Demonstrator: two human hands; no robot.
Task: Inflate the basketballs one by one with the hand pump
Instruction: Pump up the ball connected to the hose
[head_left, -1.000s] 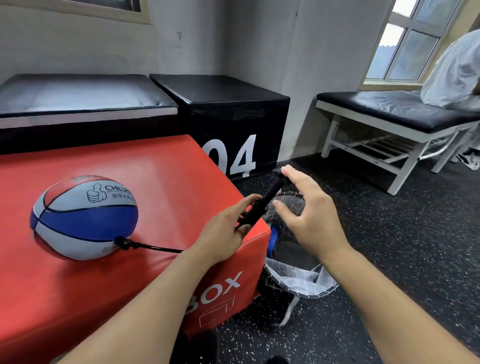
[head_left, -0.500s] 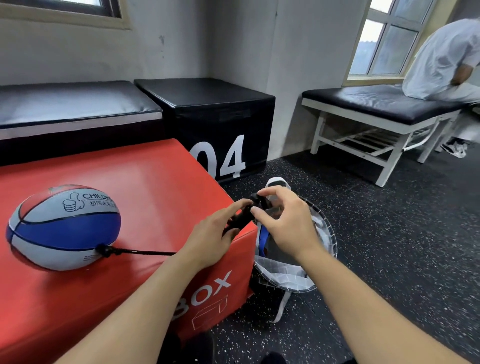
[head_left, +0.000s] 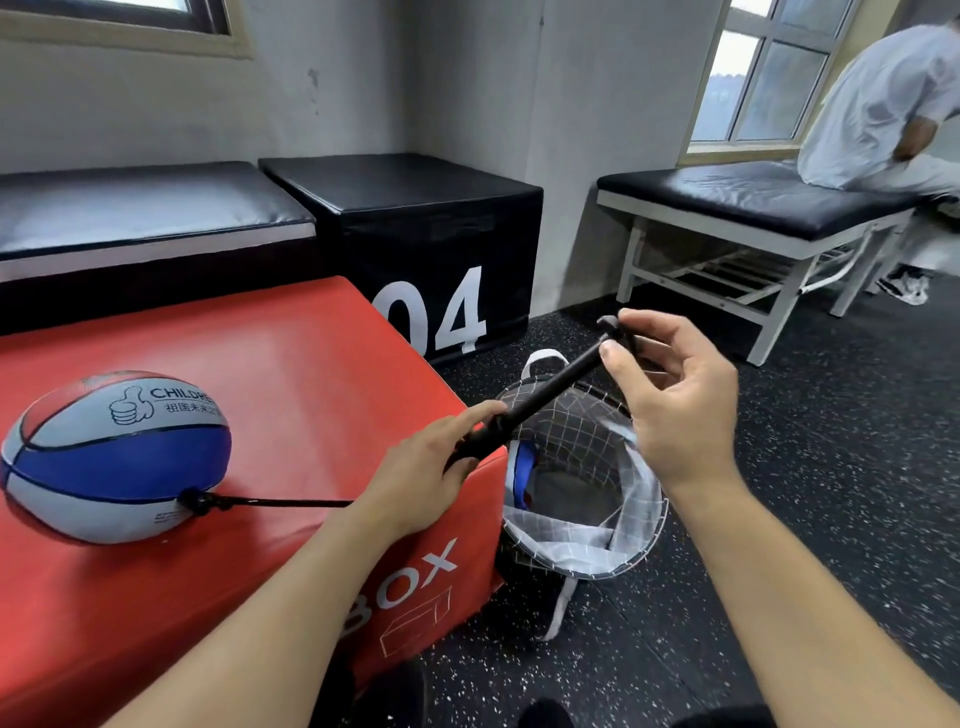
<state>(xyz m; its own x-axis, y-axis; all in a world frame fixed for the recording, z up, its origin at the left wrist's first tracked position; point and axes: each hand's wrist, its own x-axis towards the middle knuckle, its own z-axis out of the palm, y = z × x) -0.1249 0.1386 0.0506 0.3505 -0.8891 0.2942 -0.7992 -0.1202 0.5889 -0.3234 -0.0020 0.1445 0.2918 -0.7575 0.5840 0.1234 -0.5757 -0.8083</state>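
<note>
Pump: hand pump (head_left: 540, 402) drawn right out, rod long and angled up from the near corner of the red box (head_left: 291, 374) toward the floor side.
Left hand: your left hand (head_left: 415, 483) wraps the barrel, fingers curled round it, resting at the box's corner.
Right hand: your right hand (head_left: 670, 395) pinches the T-handle (head_left: 613, 327) between thumb and fingers, the rest loosely spread.
Ball: basketball (head_left: 117, 457) sits on the box's top, well left of your hands, looking squashed, with the hose (head_left: 270, 502) plugged in low on its side.
Basket: mesh basket (head_left: 613, 556) on the floor beside the box, something blue inside.
Stroke advice: push straight down the rod's line, full length, barrel braced, so the hose doesn't tug the needle.
Watch: a sideways shove may bend the rod.
</note>
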